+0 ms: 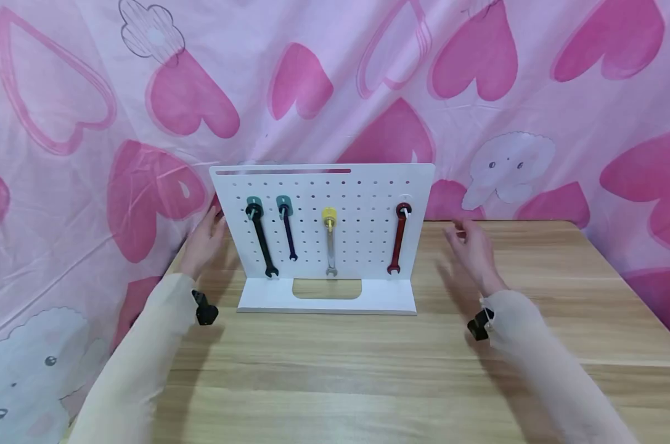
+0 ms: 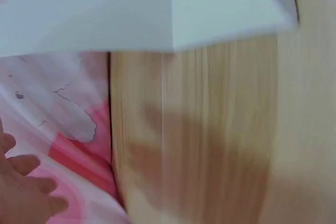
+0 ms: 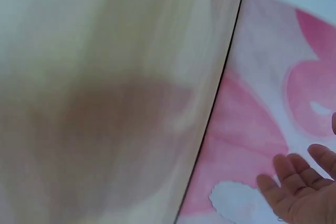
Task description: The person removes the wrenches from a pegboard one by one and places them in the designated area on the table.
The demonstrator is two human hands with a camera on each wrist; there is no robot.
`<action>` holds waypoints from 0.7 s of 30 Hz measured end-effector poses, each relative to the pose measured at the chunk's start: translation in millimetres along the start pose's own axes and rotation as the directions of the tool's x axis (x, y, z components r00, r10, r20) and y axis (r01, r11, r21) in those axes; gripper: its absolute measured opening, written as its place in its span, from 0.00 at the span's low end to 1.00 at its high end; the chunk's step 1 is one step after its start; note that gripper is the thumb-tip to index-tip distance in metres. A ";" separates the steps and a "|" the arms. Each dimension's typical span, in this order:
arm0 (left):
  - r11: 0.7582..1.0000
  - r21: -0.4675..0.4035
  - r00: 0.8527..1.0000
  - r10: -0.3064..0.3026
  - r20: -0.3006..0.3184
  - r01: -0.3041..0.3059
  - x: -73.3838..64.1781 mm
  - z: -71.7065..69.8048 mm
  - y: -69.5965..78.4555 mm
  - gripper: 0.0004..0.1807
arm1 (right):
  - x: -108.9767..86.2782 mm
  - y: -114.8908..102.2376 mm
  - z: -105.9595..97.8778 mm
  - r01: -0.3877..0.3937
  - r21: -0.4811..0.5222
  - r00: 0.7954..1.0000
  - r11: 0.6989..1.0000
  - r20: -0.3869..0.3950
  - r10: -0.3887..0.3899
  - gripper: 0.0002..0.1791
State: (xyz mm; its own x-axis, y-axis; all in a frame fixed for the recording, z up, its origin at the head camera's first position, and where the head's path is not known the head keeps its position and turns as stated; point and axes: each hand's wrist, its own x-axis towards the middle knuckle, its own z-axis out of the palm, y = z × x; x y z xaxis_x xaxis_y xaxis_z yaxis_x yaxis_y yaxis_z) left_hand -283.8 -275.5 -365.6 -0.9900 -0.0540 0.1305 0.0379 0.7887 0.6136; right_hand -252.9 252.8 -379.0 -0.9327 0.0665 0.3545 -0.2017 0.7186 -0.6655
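Observation:
A white pegboard stand stands upright on the wooden table. From its pegs hang a black wrench, a smaller dark blue wrench, a silver wrench on a yellow holder, and a red wrench. My left hand is beside the board's left edge, fingers loosely bent and holding nothing; the left wrist view shows the fingers apart from the board. To the right of the board, my right hand hovers with relaxed fingers and nothing in them.
The wooden table extends in front of the stand and to its right. Behind and along the left hangs a pink curtain printed with hearts and white animals. A dark camera is strapped to the left wrist, another camera to the right.

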 end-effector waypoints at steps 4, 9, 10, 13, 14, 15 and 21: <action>0.958 -0.285 0.993 -0.049 -0.108 0.016 -13.9 7.7 -0.1 0.36 | -14.8 -4.1 7.4 -0.013 0.093 0.997 0.996 -0.080 0.020 0.18; 0.780 -0.626 0.972 -0.157 -0.176 0.013 -28.7 19.8 8.0 0.30 | -29.7 -16.7 14.5 -0.055 0.296 0.985 0.953 -0.138 0.099 0.14; 0.734 -0.679 0.967 -0.184 -0.177 0.015 -31.5 21.7 10.3 0.28 | -32.3 -20.5 15.7 -0.058 0.351 0.983 0.935 -0.142 0.114 0.13; 0.615 -0.788 0.950 -0.234 -0.206 -0.019 -37.9 26.3 17.2 0.25 | -39.3 -36.0 19.2 -0.058 0.502 0.977 0.863 -0.150 0.153 0.11; 0.587 -0.808 0.945 -0.239 -0.222 -0.041 -39.4 27.8 19.3 0.24 | -41.9 -42.1 19.8 -0.055 0.536 0.977 0.843 -0.147 0.157 0.10; 0.563 -0.824 0.942 -0.241 -0.236 -0.062 -40.7 29.0 21.7 0.24 | -44.0 -48.1 20.5 -0.048 0.560 0.976 0.827 -0.149 0.157 0.10; 0.499 -0.854 0.919 -0.250 -0.305 -0.148 -46.0 36.3 34.7 0.21 | -50.4 -76.6 26.9 -0.034 0.589 0.981 0.808 -0.134 0.139 0.11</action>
State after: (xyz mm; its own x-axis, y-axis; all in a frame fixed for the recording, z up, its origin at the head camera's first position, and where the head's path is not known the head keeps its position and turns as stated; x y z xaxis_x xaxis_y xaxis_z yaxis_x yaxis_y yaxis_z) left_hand -242.0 -223.5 -378.5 -0.8777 -0.4336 0.2041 0.2814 -0.1216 0.9519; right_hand -198.5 175.8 -363.6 -0.9031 0.2581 0.3431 -0.3070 0.1706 -0.9363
